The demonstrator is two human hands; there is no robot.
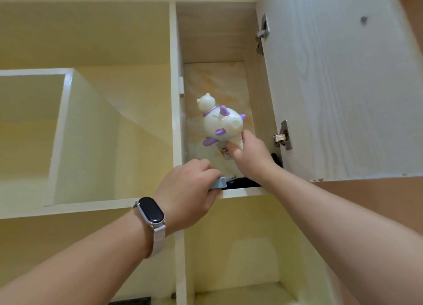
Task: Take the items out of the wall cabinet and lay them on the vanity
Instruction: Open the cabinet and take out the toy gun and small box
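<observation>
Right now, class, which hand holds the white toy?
The right hand grips the toy; the left hand, wearing a watch, holds a blue-grey block.

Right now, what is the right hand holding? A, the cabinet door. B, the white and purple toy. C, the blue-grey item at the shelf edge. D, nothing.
B: the right hand grips the toy by its ribbed base inside the cabinet, while the left hand holds the blue-grey item.
</observation>
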